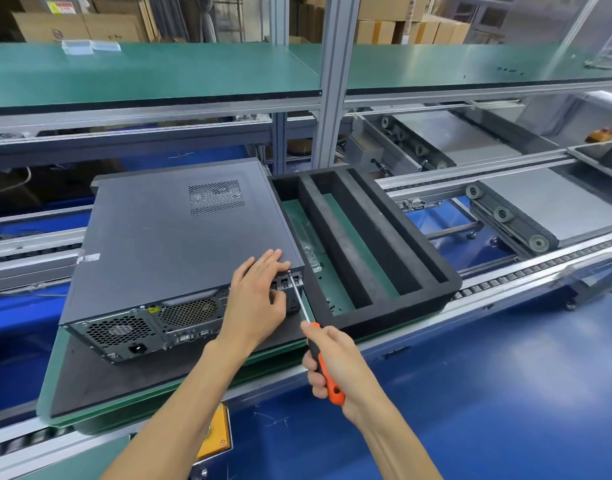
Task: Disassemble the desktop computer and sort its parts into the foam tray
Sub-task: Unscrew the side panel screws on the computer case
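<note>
A grey desktop computer (166, 237) lies flat on a green-edged pallet, its rear panel with fan grilles and ports facing me. My left hand (259, 292) rests on the case's near right corner, fingers straight over the top edge and thumb down on the rear panel. My right hand (332, 365) grips the orange-and-black handle of a screwdriver (302, 303). Its tip meets the upper right corner of the rear panel, just under my left fingertips. The black foam tray (384, 233) with long slots sits right beside the case.
A few small dark screws (328, 299) lie on the green floor of the tray's left slot, beside a clear plastic piece. Conveyor rails and rollers run to the right. A green shelf spans above. A yellow box (216, 434) sits below the pallet's front edge.
</note>
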Available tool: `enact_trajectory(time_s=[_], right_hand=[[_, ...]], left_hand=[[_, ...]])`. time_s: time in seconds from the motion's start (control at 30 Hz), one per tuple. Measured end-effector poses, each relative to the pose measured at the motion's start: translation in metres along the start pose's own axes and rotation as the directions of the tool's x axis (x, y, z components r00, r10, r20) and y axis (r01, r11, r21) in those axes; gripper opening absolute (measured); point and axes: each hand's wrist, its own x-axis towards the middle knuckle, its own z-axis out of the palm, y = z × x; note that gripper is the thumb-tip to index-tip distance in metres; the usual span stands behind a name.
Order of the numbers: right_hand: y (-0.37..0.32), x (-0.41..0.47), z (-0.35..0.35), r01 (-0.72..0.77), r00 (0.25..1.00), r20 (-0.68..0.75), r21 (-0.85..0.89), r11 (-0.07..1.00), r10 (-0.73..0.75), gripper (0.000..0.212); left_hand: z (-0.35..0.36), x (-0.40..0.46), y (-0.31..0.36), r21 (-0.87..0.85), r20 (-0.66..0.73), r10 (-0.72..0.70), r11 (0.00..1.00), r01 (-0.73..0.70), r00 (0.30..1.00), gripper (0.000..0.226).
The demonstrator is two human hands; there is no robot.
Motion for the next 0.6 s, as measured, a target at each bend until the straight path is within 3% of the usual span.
enact_trajectory(time_s=[0.17, 0.3, 0.37, 0.47, 0.5, 0.6], right_hand=[[-0.007, 0.001, 0.000, -0.078, 0.996, 0.060, 0.128, 0.989, 0.071, 0.037], [-0.002, -0.003, 0.004, 0.008, 0.998, 0.066, 0.051, 0.999, -0.011, 0.025], [-0.001, -0.002, 0.002, 0.034, 0.999, 0.014, 0.020, 0.999, -0.035, 0.031], [-0.004, 0.003, 0.000, -0.056, 0.998, 0.010, 0.094, 0.994, 0.055, 0.034], [-0.005, 0.003, 0.000, -0.070, 0.997, 0.027, 0.116, 0.991, 0.068, 0.036], [-0.003, 0.007, 0.001, -0.050, 0.998, 0.055, 0.125, 0.991, 0.044, 0.042]], left_hand=[[-0.003, 0.001, -0.001, -0.013, 0.023, 0.003, 1.000, -0.002, 1.000, 0.055], [-0.004, -0.001, -0.001, -0.021, 0.051, -0.001, 1.000, 0.002, 0.999, 0.054], [-0.005, -0.004, 0.003, -0.056, 0.017, -0.020, 0.998, 0.021, 1.000, 0.043], [-0.005, -0.018, 0.015, -0.149, -0.180, -0.103, 0.986, 0.077, 0.978, 0.009], [-0.005, -0.022, 0.021, -0.173, -0.180, -0.160, 0.977, 0.129, 0.971, 0.008], [-0.002, -0.029, 0.038, -0.229, 0.129, -0.400, 0.878, 0.420, 0.907, 0.030]])
